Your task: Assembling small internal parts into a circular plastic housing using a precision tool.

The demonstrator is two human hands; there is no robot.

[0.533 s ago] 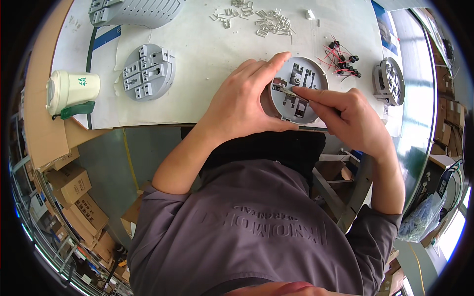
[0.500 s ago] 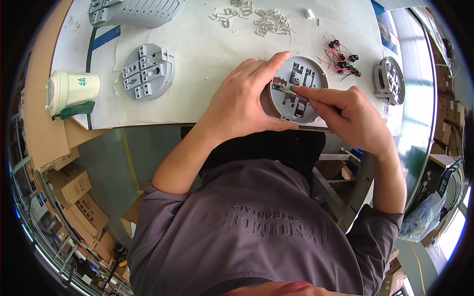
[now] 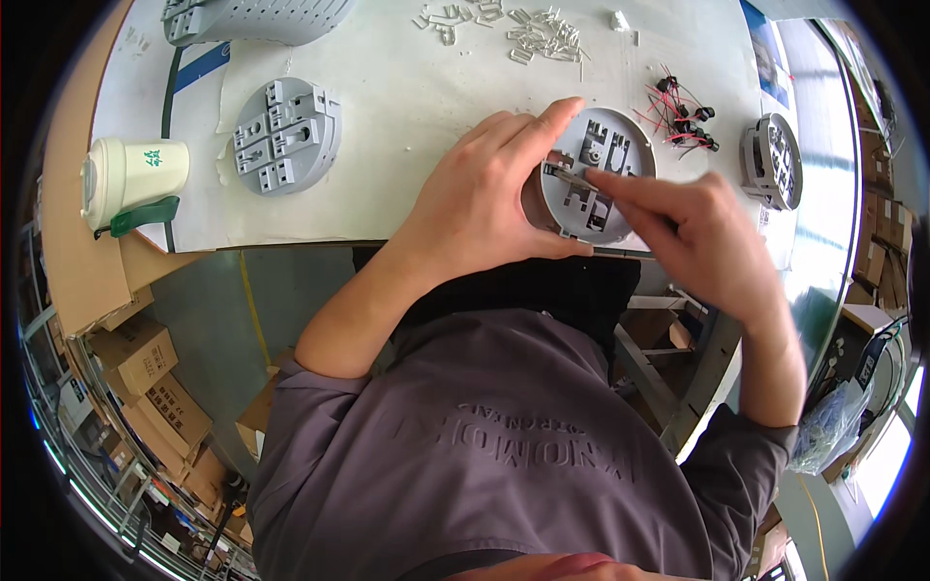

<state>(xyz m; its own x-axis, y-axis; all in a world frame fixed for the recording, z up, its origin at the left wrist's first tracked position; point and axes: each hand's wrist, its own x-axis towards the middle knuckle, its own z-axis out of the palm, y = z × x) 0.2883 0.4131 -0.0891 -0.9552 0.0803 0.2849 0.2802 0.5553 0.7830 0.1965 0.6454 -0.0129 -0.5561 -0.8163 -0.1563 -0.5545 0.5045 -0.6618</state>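
My left hand [image 3: 475, 189] is curled around the left side of a round grey plastic housing [image 3: 562, 211], thumb and fingers on its rim, at the table's front edge. The housing's face has several cut-outs and small raised fittings. In my right hand [image 3: 705, 228], between thumb and index finger, is a thin metal-coloured strip-like tool [image 3: 575, 181]. Its tip reaches into a slot near the housing's left side. Exactly what kind of tool it is stays partly hidden by the fingers. My right hand is slightly blurred.
Bent metal clips [image 3: 544, 41] lie in a pile at the back. Black parts with red wires [image 3: 683, 121] are right of the housing, beyond them another round housing [image 3: 770, 160]. Left stand round grey pieces [image 3: 288, 140], a long grey stack [image 3: 257, 21] and a cream cup [image 3: 136, 179].
Both hands and the housing appear slightly further right, as most of the table does. The right hand has shifted a little, and more of the thin tool shows.
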